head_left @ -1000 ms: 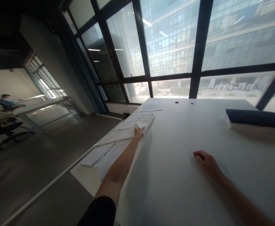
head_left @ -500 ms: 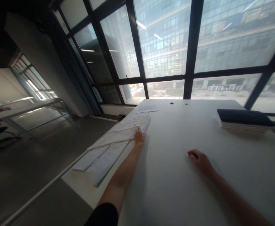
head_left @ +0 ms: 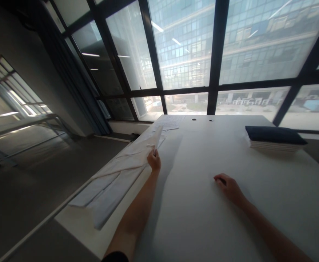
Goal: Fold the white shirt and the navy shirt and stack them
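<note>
Several layers of white cloth point(head_left: 121, 165) lie along the left side of the white table point(head_left: 192, 203), with long creases and folded edges. My left hand point(head_left: 154, 159) is closed on the near edge of the top layer. That part of the white cloth is raised off the pile and stands up in a point beyond my fingers. My right hand point(head_left: 228, 187) rests on the tabletop to the right, fingers curled in and thumb against them, with nothing visible in it. It touches no cloth.
Sheets of paper with print point(head_left: 166, 125) lie at the far left corner of the table. A neat stack of white folded pieces with a dark blue folded cloth point(head_left: 275, 134) on top stands at the right. Large windows point(head_left: 186, 54) rise behind the table.
My left hand has lifted the edge of the white cloth, which lay flatter before. The view has turned slightly right. My right hand stays on the table.
</note>
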`<state>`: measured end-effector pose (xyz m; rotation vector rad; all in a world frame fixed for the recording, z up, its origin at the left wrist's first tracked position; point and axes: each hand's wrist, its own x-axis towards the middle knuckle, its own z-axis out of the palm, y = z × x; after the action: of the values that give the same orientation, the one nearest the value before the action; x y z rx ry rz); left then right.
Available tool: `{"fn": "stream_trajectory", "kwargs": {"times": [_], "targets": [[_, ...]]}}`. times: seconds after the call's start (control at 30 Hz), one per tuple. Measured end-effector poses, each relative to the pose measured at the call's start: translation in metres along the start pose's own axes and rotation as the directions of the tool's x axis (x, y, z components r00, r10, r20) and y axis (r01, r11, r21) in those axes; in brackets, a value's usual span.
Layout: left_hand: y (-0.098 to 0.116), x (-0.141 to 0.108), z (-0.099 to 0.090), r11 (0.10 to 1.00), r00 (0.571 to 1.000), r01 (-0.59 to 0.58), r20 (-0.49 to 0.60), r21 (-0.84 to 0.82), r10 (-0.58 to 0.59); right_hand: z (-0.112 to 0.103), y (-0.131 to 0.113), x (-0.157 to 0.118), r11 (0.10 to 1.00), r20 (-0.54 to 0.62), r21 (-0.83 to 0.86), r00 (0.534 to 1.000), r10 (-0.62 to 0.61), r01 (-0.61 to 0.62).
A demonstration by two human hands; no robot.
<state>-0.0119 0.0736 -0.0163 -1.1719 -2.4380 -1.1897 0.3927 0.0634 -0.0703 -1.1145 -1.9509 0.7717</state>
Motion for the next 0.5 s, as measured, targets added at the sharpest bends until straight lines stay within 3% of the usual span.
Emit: {"fn": "stream_trajectory", "kwargs": {"times": [0.1, 0.17, 0.23, 0.37, 0.43, 0.5], "targets": [[0.006, -0.005, -0.007, 0.998, 0.997, -0.06, -0.056, -0.029, 0.058, -0.001, -0.001, 0.0, 1.0, 0.003, -0.002, 1.0, -0.006, 0.006], [0.013, -0.012, -0.009, 0.986, 0.986, -0.162, -0.035, -0.044, 0.161, -0.001, -0.001, 0.0, 1.0, 0.004, -0.005, 1.0, -0.008, 0.008], [0.023, -0.025, -0.007, 0.956, 0.953, -0.285, 0.088, -0.071, 0.291, -0.001, -0.001, -0.001, 1.0, 0.002, -0.006, 1.0, -0.007, 0.007], [0.046, -0.059, 0.009, 0.912, 0.794, -0.386, 0.452, -0.141, 0.406, -0.001, 0.0, -0.001, 1.0, 0.001, -0.008, 1.0, -0.009, 0.009], [0.054, -0.072, 0.017, 0.911, 0.747, -0.383, 0.528, -0.153, 0.403, -0.001, 0.0, -0.001, 1.0, 0.003, -0.009, 1.0, -0.01, 0.01], [0.058, -0.079, 0.021, 0.91, 0.731, -0.38, 0.549, -0.167, 0.406, -0.001, -0.001, -0.001, 1.0, 0.002, -0.011, 1.0, -0.005, 0.005]]}}
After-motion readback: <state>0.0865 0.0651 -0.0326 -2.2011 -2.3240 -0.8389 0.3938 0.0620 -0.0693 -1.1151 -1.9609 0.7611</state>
